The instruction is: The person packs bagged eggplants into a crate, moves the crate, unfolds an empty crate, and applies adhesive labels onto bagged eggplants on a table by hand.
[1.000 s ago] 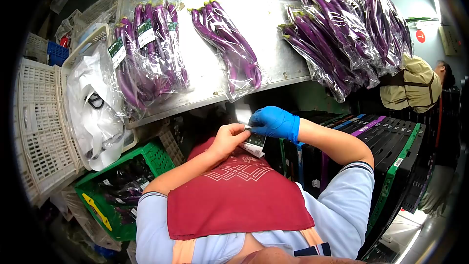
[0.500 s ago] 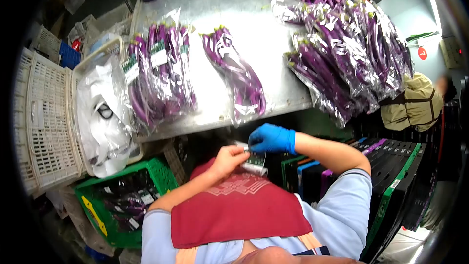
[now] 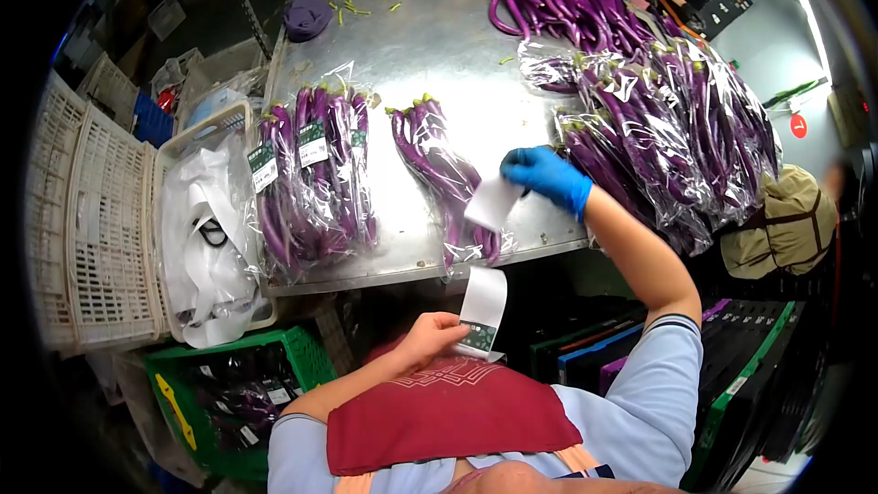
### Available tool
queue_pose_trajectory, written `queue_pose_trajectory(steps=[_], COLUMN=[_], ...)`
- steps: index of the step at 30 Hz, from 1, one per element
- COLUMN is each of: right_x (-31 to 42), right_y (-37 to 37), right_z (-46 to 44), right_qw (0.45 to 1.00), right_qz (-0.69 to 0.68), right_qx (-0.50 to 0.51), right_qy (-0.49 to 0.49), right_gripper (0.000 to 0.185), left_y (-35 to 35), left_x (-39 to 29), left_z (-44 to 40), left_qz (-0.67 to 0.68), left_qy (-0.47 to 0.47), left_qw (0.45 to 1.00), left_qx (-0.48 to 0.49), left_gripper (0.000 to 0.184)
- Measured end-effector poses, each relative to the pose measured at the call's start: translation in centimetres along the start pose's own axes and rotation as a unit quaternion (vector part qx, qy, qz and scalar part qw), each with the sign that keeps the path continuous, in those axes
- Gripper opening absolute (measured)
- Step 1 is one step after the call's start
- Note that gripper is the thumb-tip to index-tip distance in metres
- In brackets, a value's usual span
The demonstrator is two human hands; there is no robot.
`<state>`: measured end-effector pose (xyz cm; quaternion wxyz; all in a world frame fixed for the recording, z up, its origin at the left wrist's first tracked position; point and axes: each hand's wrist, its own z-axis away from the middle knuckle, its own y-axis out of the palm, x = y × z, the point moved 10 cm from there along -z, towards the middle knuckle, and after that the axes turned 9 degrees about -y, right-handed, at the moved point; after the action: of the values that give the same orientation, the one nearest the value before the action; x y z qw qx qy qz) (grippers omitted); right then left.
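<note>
- The left hand (image 3: pixel 430 338), bare, is gripping a label strip (image 3: pixel 485 300) between thumb and fingers, just above the red apron (image 3: pixel 448 421); the strip is curling upward, showing white backing and a green printed part.
- The right hand (image 3: pixel 549 178), in a blue glove, is closing its fingertips on a white label (image 3: pixel 494 204) and holding it over the lower part of a single eggplant bag (image 3: pixel 434 160); whether label and bag are touching is unclear.
- That bag is lying on the metal table (image 3: pixel 366 46), its lower end near the front edge.
- Labelled eggplant bags (image 3: pixel 320 183) are lying side by side to its left.
- A pile of bagged eggplants (image 3: pixel 677 119) is resting to its right, with loose eggplants (image 3: pixel 572 14) lying behind.
- A green crate (image 3: pixel 315 361) is holding more bags below the table's left side.
</note>
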<state>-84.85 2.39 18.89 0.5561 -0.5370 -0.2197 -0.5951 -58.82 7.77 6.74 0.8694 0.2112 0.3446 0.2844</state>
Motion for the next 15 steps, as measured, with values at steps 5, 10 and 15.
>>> queue_pose_trajectory(steps=[5, 10, 15], right_x=[7.1, 12.9, -1.1], right_y=[-6.2, -0.8, 8.4], right_z=[-8.5, -5.3, -7.4], right_qw=[0.929, 0.656, 0.75], right_qz=[0.202, 0.435, 0.497], right_qx=[-0.167, -0.273, 0.04], right_qy=[-0.26, -0.553, -0.434], right_gripper=[0.016, 0.005, 0.01], left_y=[-0.5, -1.2, -1.6], left_x=[0.0, 0.3, 0.6], left_z=[-0.7, -1.8, -2.6], left_qz=[-0.002, -0.013, -0.078], left_qy=[0.006, 0.023, -0.01], left_qw=[1.0, 0.999, 0.996], left_qx=[-0.009, -0.028, -0.039], left_gripper=[0.021, 0.022, 0.023])
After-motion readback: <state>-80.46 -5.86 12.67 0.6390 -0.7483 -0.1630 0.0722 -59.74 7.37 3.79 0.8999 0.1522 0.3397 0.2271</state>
